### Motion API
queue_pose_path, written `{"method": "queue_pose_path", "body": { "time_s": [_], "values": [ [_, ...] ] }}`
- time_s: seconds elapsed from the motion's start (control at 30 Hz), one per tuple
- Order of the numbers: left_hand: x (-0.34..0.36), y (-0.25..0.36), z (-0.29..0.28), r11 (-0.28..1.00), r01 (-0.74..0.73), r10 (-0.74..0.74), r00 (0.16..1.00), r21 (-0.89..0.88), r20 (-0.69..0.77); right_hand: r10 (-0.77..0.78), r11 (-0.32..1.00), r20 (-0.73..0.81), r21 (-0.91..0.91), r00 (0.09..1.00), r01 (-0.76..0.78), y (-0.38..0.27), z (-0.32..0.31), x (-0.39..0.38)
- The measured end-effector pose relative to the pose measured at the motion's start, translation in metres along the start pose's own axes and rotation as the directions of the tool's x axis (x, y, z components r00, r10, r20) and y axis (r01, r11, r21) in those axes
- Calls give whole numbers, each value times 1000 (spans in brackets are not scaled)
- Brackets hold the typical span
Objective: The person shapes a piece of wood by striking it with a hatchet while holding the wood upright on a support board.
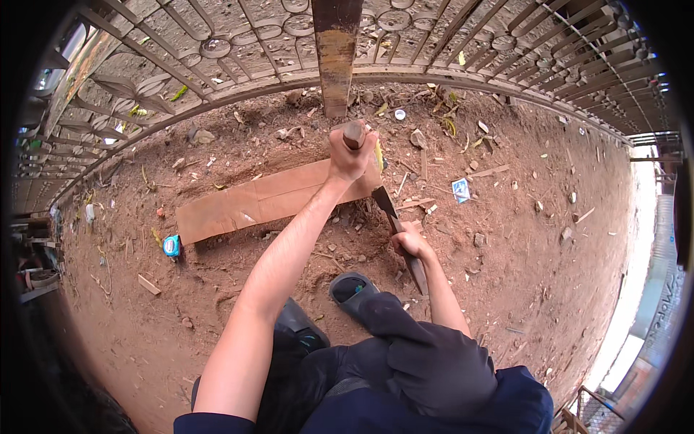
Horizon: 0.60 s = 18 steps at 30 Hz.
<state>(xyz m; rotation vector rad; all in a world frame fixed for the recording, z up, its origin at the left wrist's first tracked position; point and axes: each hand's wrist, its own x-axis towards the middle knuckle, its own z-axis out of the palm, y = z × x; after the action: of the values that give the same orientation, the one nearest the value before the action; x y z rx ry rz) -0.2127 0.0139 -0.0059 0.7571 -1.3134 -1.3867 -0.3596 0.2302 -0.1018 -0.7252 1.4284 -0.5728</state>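
Observation:
A long flat brown board lies slantwise on the dirt before my feet. My left hand is closed around a short piece of wood, its rounded end showing above the fist, over the board's right part. What lies under that fist is hidden. My right hand is wrapped round a long dark tool with a flat blade-like front and a brown lower end. The tool's far end meets the board's right end. Beside the board's left end sits a blue tape measure.
An ornate metal railing curves across the far side, with a brown post at its middle. Wood scraps, stones and a blue-white packet are scattered on the dirt. My sandalled feet stand close to the board.

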Motion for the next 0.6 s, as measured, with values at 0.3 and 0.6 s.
{"method": "queue_pose_path", "body": {
  "time_s": [0.3, 0.6],
  "values": [
    [2, -7, 11, 964, -134, 138, 990, 231, -1, 24, 998, 30, 51, 999, -25, -2, -2, -1],
    [4, -12, 3, 971, -126, 119, 992, 203, 48, -6, 1000, 42, 16, 999, 6, -3, -1, 1]
  ]
}}
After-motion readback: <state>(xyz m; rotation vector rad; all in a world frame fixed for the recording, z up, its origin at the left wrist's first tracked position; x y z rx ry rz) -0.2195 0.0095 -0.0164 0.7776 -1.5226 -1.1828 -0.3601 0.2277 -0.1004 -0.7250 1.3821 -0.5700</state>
